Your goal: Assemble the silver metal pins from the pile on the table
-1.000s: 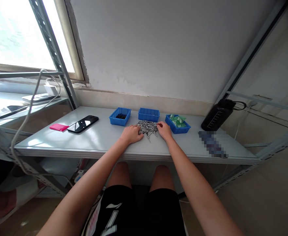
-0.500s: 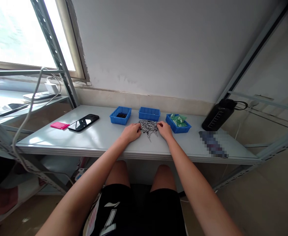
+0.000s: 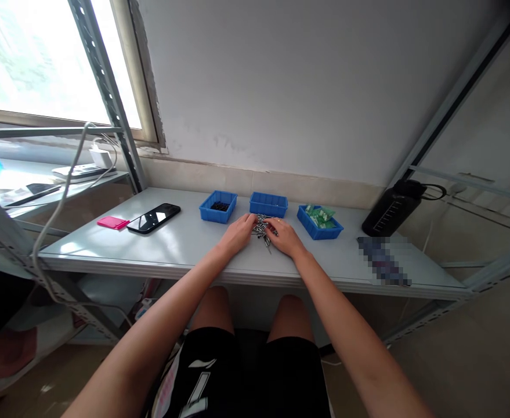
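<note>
A pile of small, slender silvery metal parts (image 3: 261, 227) lies on the grey table between my hands. Their exact kind is too small to tell. My left hand (image 3: 238, 231) is closed against the left side of the pile, with its fingertips at the metal parts. From the right, my right hand (image 3: 284, 237) curls over the pile, fingers and thumb among the parts. Both hands cover some of the pile. Just behind it stands a blue bin (image 3: 268, 205); little of its inside shows.
A blue bin (image 3: 219, 207) with dark small parts stands left, another blue bin (image 3: 328, 233) with green-white packets right. A phone (image 3: 154, 219) and pink item (image 3: 112, 223) lie further left. A black bottle (image 3: 391, 209) leans at right, beside a blurred item (image 3: 380, 260).
My right hand has moved left over the pile, and my hands are closer together. Less of the pile shows between them. The view has shifted slightly.
</note>
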A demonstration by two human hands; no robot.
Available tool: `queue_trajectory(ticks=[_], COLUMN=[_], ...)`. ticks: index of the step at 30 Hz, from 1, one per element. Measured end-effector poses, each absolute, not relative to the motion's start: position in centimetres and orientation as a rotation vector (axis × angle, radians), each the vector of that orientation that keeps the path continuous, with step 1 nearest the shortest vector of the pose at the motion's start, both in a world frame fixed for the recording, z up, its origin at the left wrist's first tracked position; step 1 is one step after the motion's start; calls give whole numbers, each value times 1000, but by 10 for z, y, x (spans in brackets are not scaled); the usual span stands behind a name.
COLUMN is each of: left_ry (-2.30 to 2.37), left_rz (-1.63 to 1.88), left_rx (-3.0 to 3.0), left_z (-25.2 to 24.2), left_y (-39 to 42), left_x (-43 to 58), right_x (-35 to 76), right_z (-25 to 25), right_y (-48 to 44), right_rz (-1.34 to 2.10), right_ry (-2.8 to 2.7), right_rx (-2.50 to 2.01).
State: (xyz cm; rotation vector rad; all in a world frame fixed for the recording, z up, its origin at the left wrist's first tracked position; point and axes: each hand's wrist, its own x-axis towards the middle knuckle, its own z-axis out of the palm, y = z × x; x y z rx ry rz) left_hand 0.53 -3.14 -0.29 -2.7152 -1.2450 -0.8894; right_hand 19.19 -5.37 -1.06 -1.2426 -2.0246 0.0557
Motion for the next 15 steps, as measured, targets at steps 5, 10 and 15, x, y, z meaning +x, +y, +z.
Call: queue_trajectory(ticks=[5,10,15], left_ry=[-1196,-1143,-1159], left_rz=[-880,-885,-942], left_rx=[-2750,-2789,-2790], left_z=[-2,0,2], left_y=[-34,-38,-41], left_x=[6,7,7], right_x=[189,190,189], right_z=[-11,-14,-16], right_y=[-56,-52,-50], right_rz=[18,5,2], right_ry=[-2097,-2131,-2084], right_rx=[-1205,-1184,-1199])
